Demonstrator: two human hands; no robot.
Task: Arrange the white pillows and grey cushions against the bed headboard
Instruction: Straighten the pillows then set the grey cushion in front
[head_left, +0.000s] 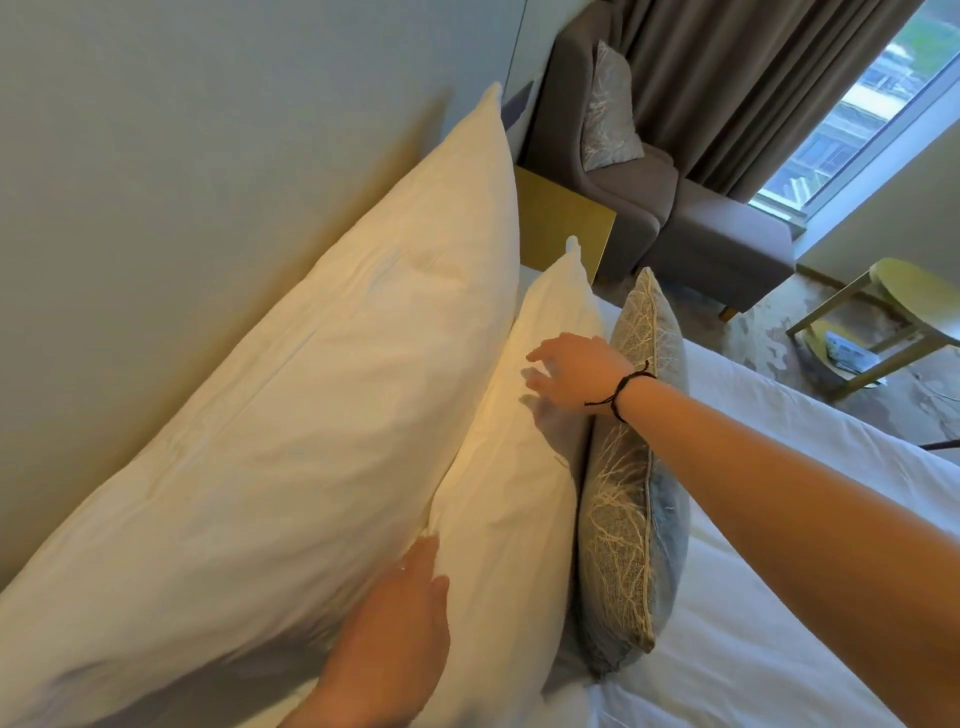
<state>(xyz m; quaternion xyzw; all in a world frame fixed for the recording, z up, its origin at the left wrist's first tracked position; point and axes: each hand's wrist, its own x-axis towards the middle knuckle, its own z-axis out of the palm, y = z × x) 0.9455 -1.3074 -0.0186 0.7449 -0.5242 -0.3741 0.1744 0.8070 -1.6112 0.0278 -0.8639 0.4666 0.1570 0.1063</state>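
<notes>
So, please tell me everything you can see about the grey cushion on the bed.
The grey cushion stands on its edge on the white bed sheet, leaning against the smaller white pillow. Its fabric looks woven, grey-blue, with a pale branching pattern and a light piped seam around the edge. The right hand reaches over its top, the wrist resting on its upper edge.

The bed is covered by a white sheet; two white pillows and a grey cushion are stood on it.
</notes>
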